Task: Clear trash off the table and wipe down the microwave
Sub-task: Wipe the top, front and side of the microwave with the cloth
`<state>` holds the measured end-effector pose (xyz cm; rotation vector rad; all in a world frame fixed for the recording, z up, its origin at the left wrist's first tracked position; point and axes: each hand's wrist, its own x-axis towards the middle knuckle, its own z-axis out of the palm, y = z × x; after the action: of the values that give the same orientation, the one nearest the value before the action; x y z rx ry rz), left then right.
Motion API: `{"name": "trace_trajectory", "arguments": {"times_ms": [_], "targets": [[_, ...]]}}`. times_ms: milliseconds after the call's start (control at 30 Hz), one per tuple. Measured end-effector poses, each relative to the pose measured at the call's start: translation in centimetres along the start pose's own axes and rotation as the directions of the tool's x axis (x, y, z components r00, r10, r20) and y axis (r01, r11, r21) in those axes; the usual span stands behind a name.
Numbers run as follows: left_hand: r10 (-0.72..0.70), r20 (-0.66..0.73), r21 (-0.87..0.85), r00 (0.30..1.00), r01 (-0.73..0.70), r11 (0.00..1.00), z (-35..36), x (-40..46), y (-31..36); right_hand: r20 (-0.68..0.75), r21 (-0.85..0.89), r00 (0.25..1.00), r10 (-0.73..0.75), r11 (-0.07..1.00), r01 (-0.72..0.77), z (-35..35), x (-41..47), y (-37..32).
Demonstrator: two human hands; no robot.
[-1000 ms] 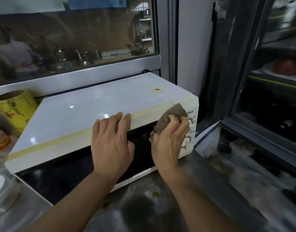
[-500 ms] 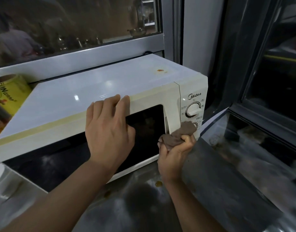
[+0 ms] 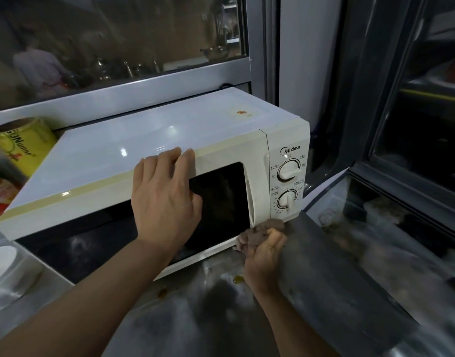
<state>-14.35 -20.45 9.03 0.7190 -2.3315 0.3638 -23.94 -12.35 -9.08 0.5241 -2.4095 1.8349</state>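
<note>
Right now the Midea microwave (image 3: pixel 169 140) sits on the steel counter (image 3: pixel 337 292), pushed back against the window frame, with its door facing the person. The left hand (image 3: pixel 167 199) lies flat over the top edge of the door, fingers straight and draped onto the lid, thumb against the dark glass; it grips nothing, only steadies. The right hand (image 3: pixel 263 253) is low at the bottom right corner of the front, fingers curled round a bunched brown cloth (image 3: pixel 262 231) that touches the lower edge under the timer knob (image 3: pixel 286 200).

The oven looks heavy and rigid with a glossy shell, so I would guess it stays put under a wipe, though the smooth casing could slide a little on steel; bracing at the door's top edge seems sensible. The cloth is soft and limp and wads up easily, best held balled in the palm with a flat face outward. The knobs stick out and may turn if rubbed hard. A small orange stain (image 3: pixel 242 112) sits on the lid, and brownish drips (image 3: pixel 238 279) mark the counter.
</note>
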Motion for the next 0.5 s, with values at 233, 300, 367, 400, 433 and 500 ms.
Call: {"name": "trace_trajectory", "arguments": {"times_ms": [233,300,367,400,433,500], "targets": [[-0.037,0.066,0.018,0.997,0.035,0.999,-1.5,0.1,0.7,-0.161,0.093,0.971,-0.177,0.977,0.194,-4.3,-0.9,-5.3],[-0.039,0.072,0.015,0.997,0.038,0.999,-1.6,0.2,0.7,-0.178,0.012,0.92,-0.35,0.934,0.357,-4.5,0.5,-7.8],[-0.049,0.072,0.012,0.996,0.048,0.999,-1.7,0.3,0.8,-0.124,-0.116,0.896,-0.426,0.903,0.413,-3.9,1.8,-8.9],[-0.056,0.071,0.011,0.996,0.056,0.998,-1.6,0.2,1.0,-0.104,-0.155,0.901,-0.42,0.902,0.403,-3.6,2.0,-8.8],[-0.062,0.07,0.007,0.996,0.061,0.998,-1.6,0.2,1.1,-0.098,-0.178,0.913,-0.397,0.909,0.376,-3.3,1.7,-8.2],[-0.067,0.055,-0.003,0.996,0.067,0.998,-1.4,0.1,1.0,-0.104,-0.208,0.937,-0.334,0.928,0.308,-2.7,0.4,-6.1]]}}
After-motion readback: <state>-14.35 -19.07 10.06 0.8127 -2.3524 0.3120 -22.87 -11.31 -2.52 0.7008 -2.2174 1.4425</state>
